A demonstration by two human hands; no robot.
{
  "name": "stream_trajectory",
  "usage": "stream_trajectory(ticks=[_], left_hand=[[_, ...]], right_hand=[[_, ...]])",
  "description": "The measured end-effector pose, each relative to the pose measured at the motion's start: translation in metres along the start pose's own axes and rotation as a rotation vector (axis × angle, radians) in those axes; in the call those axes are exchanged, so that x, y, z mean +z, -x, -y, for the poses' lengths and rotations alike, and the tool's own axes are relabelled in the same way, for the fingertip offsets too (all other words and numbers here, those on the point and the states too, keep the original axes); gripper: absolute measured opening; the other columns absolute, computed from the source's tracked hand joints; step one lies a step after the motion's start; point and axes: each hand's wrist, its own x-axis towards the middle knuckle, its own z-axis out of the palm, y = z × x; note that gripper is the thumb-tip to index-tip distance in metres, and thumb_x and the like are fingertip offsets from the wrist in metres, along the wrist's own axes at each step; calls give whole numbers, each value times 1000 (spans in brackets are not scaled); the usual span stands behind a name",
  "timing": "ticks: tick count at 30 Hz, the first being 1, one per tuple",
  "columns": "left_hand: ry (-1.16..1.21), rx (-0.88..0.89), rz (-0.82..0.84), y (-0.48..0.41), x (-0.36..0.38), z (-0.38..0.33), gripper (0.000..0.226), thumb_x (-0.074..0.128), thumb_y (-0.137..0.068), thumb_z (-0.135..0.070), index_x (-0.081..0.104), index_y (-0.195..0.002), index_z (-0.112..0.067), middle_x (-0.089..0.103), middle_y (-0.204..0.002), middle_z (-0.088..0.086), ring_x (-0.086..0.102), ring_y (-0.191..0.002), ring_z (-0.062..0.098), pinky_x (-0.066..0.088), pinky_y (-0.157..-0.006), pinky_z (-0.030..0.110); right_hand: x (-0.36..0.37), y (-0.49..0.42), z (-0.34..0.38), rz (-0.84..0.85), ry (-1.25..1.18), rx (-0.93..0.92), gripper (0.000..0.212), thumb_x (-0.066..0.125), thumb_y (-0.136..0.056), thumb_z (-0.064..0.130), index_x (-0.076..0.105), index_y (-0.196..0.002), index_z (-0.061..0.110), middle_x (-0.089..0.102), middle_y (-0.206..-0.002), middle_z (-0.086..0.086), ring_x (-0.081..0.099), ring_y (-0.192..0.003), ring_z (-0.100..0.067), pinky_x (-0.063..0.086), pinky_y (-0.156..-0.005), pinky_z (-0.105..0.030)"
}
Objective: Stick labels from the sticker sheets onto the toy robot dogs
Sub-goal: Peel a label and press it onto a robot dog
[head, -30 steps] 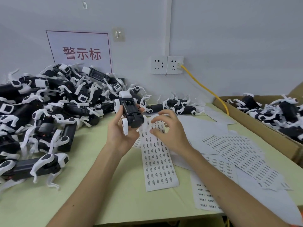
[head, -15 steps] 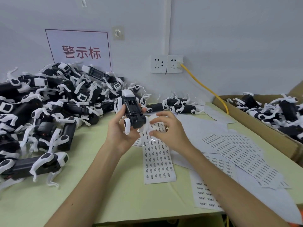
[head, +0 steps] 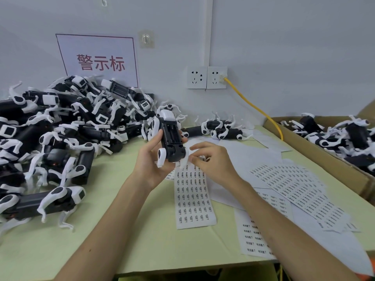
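Note:
My left hand (head: 151,160) grips a black and white toy robot dog (head: 171,136), belly up, above the green table (head: 142,240). Just right of the dog's lower end, my right hand (head: 213,159) pinches at the top edge of a long sticker sheet (head: 192,197) lying on the table. Whether a label is between its fingertips is too small to tell. More sticker sheets (head: 298,191) are spread to the right.
A large pile of toy dogs (head: 60,130) fills the table's left side. Two more dogs (head: 219,129) lie by the wall. A cardboard box (head: 316,153) with dogs stands at the right. A yellow cable (head: 253,106) runs from the wall socket (head: 207,77).
My right hand has moved a little left and closer to the dog's lower end, staying at the sheet's top edge. The left hand keeps its hold on the dog.

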Motion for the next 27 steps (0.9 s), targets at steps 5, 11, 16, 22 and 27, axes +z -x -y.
stream_trajectory(ticks=[5, 11, 16, 22, 27], left_hand=[[-53, -12, -32, 3, 8, 3, 44, 54, -102, -44, 76, -118, -10, 73, -115, 18, 73, -93, 24, 59, -74, 31], [-116, -24, 11, 5, 13, 4, 43, 51, -101, -43, 78, -115, -12, 73, -115, 20, 72, -100, 24, 59, -73, 30], [-182, -20, 15, 3, 13, 5, 55, 54, -98, -43, 63, -134, -3, 67, -127, 21, 67, -109, 28, 58, -75, 32], [-159, 27, 16, 3, 10, 3, 46, 50, -100, -40, 66, -126, -5, 71, -116, 18, 71, -101, 25, 59, -73, 30], [-191, 33, 20, 2, 10, 4, 50, 54, -98, -42, 64, -129, -4, 70, -119, 19, 73, -100, 24, 59, -72, 30]], right_hand=[[1, 0, 2, -49, -14, 21, 10, 75, -88, 10, 83, -81, 11, 70, -93, 20, 62, -84, 11, 41, -71, -6], [-4, -2, 6, -50, -29, 151, 10, 74, -89, 13, 83, -85, 14, 75, -85, 15, 67, -77, 2, 50, -71, -17], [-8, -1, 12, -33, -62, 225, 17, 77, -91, 29, 80, -76, 20, 74, -69, 8, 72, -68, -13, 57, -68, -33], [-10, 0, 13, 90, -82, 139, 12, 82, -85, 30, 75, -77, 35, 70, -71, 24, 60, -65, 5, 42, -63, -11], [-9, -2, 12, 73, -62, 130, 22, 86, -79, 20, 73, -72, 35, 75, -82, 6, 57, -69, -4, 47, -69, -24]])
